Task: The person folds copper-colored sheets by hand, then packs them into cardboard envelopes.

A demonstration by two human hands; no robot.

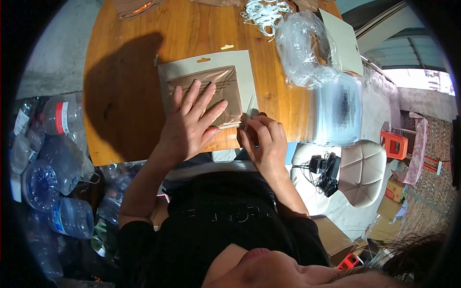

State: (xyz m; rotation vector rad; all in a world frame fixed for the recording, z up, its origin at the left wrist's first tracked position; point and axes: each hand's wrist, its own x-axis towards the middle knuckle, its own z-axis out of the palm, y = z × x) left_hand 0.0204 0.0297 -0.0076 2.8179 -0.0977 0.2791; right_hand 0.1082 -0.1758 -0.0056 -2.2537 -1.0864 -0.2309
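Note:
A pale card with a hang hole (162, 73) lies on the wooden table in front of me, and a flat brown plastic packet (225, 91) with small print rests on it. My left hand (189, 126) is spread flat over the packet, fingers apart, touching its lower left part. At the card's lower right corner, my right hand (265, 140) is closed in a pinch. A thin clear plastic strip (250, 106) sticks up from its fingertips. What else those fingers touch is hidden.
On the table's right side lie a stack of clear plastic sleeves (338, 110) and a crumpled clear bag (305, 43). White cords (266, 14) lie at the back. Plastic bottles (62, 168) crowd the floor at left. A chair (362, 173) at right holds black cables (326, 173).

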